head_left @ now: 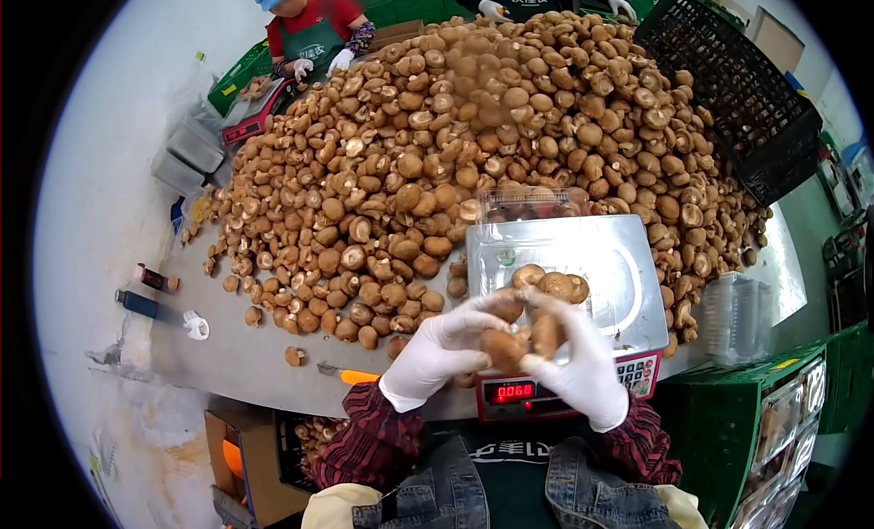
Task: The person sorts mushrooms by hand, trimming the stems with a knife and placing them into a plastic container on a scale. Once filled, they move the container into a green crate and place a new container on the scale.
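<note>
Both my hands wear white gloves and are raised over the near edge of the digital scale [574,242]. My left hand [437,351] curls its fingers around brown shiitake mushrooms [503,350]. Across from it, my right hand [583,365] is closed on another shiitake mushroom [546,334]; motion blurs the fingertips slightly. Just beyond my fingers, several mushrooms [555,284] rest on the scale's metal plate, apparently in a clear tray that is hard to make out. Red digits on the scale's display [512,391] read 0.068.
A large mushroom heap [401,183] covers much of the metal table [209,370]. A black crate [728,83] tilts at the right, near stacked clear trays [736,320]. An orange-handled tool [360,377] lies left. A co-worker [314,33] stands by another scale [258,110]; a second person is behind the heap.
</note>
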A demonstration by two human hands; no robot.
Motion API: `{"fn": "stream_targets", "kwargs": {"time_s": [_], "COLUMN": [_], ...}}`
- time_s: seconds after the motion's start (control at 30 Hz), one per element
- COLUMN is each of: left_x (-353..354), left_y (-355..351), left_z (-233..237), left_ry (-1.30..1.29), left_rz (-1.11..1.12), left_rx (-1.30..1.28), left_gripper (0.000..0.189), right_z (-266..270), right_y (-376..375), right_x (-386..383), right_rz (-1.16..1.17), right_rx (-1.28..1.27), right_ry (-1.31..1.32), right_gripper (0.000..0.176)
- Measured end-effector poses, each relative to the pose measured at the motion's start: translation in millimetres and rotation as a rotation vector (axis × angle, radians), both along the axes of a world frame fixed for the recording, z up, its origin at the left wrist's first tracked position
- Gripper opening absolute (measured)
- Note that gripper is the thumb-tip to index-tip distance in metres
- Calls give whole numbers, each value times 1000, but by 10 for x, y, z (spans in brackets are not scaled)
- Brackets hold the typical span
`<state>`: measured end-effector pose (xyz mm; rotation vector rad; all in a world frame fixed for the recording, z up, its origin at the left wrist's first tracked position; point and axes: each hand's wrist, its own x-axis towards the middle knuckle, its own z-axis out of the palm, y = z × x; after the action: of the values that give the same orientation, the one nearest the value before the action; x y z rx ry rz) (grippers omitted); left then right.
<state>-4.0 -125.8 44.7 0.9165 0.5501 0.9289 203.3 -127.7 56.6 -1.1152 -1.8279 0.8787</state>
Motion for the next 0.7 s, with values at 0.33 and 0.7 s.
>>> {"fn": "stream_targets", "kwargs": {"time_s": [0.33,0.7], "left_x": [342,-1014], "left_y": [272,1870], "left_z": [-141,-867], "left_ry": [1170,1454], "left_rz": [469,619], "left_rx": [1181,739], "left_gripper": [28,51], "right_z": [-105,-198], "right_y": [36,-36], "right_x": [425,543], "right_rz": [-471,-587], "right_rx": [269,124], "right_ry": [-430,-156], "right_gripper": [54,21]}}
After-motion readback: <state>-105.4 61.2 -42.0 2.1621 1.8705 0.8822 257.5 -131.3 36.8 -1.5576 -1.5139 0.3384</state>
